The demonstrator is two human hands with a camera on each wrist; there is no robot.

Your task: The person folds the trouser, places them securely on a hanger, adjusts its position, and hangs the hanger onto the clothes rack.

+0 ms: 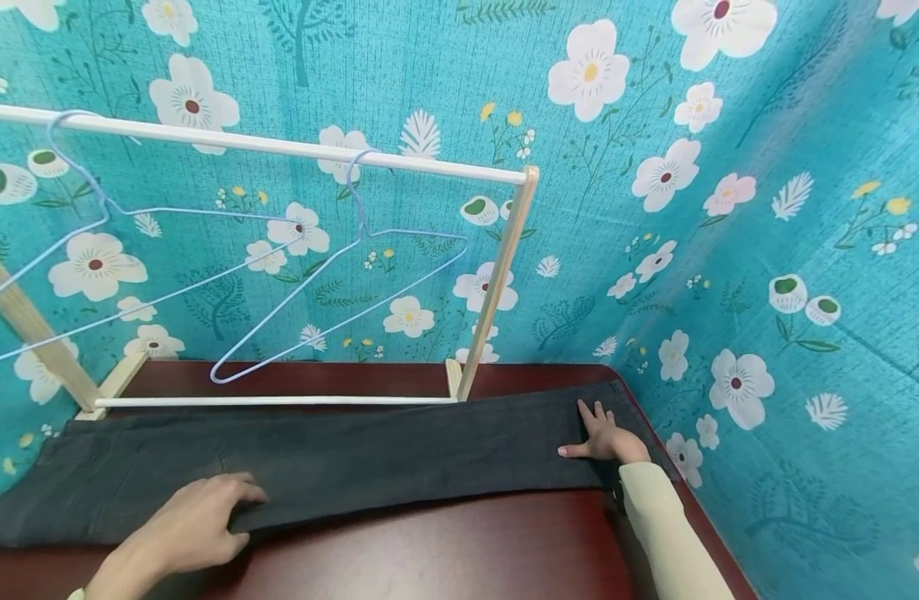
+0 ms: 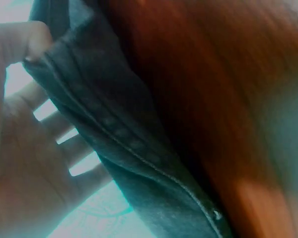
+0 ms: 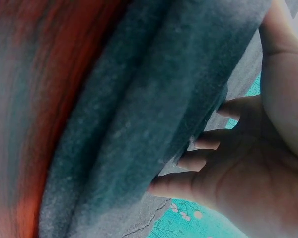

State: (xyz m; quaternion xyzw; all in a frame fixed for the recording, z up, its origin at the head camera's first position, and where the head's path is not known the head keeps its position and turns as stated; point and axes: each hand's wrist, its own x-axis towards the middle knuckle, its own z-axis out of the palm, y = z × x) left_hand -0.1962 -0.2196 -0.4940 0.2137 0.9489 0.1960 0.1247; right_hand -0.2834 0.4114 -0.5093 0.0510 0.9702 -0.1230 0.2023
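Dark trousers (image 1: 399, 454), folded lengthwise, lie stretched across the table with the wider end at the left. At their near edge my left hand (image 1: 192, 521) has its thumb and bent fingers about the cloth. The left wrist view shows the thumb at a stitched seam (image 2: 109, 126) of the trousers and the other fingers behind the fabric. Far to the right, my right hand (image 1: 609, 437) rests on the narrow end with its fingers spread. In the right wrist view a thick fold (image 3: 139, 109) of the dark cloth hides the fingertips of that hand.
Behind the trousers stands a rack with a white top rail (image 1: 279, 146), wooden posts (image 1: 498, 283) and a low white bar (image 1: 279, 401). Two bare lilac hangers (image 1: 362, 229) hang from it. Flowered blue cloth (image 1: 654, 250) surrounds the dark red table (image 1: 444, 550).
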